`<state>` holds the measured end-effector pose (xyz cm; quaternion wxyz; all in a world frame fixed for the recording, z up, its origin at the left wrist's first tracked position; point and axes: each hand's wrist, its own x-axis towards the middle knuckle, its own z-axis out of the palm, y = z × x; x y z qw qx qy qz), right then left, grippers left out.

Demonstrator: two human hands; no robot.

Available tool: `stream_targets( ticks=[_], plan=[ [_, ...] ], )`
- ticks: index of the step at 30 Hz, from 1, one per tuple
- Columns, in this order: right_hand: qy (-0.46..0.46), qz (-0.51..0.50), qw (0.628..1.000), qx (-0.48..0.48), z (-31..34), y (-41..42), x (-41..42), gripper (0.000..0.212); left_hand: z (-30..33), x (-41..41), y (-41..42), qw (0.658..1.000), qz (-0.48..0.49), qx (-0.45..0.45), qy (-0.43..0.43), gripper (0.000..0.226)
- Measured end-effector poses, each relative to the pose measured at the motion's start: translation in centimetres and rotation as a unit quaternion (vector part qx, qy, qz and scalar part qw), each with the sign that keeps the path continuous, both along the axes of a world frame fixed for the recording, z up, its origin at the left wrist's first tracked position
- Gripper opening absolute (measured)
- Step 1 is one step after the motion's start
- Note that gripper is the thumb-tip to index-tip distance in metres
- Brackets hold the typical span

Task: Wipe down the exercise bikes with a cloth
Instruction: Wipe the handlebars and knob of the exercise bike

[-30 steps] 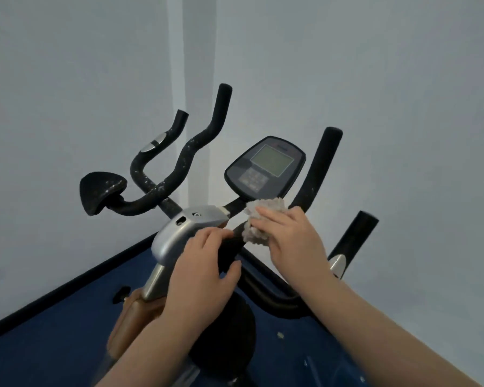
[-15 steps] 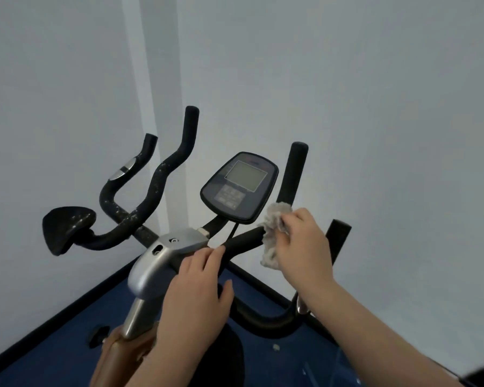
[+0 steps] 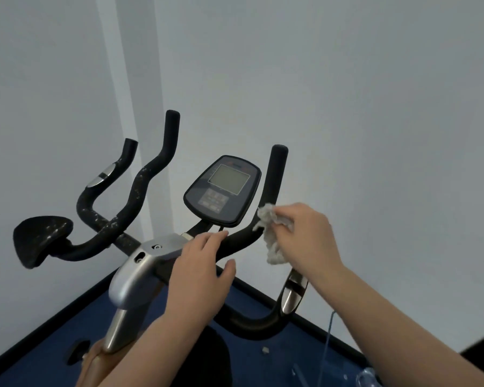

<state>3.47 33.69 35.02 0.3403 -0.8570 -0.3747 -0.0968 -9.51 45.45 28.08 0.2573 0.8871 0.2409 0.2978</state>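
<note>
R hand [image 3: 308, 233] clutches cloth [image 3: 273, 247] at bike handlebar [image 3: 277, 174], L hand [image 3: 199, 275] rests flat-fingered; wrapping bar prob. wipes best.

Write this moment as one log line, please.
step: wipe handlebar | right hand: holds cloth against handlebar | left hand: rests on handlebar
</note>
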Motion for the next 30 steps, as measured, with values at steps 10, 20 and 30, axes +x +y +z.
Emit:
stream_targets(
  ticks=[10,20,30],
  plan=[
    [-0.059,0.022,0.997,-0.036,8.3,4.0,5.7,0.023,-0.8,1.0,-0.1,1.000,-0.010,0.005,0.008,0.054],
    [-0.028,0.064,0.992,0.106,7.3,3.4,5.5,0.020,-0.9,1.1,-0.2,1.000,-0.004,0.012,0.009,0.052],
    [-0.018,-0.102,0.985,0.138,5.5,4.5,5.9,0.016,-0.9,1.2,-0.2,1.000,-0.001,0.018,0.011,0.053]
  ],
)
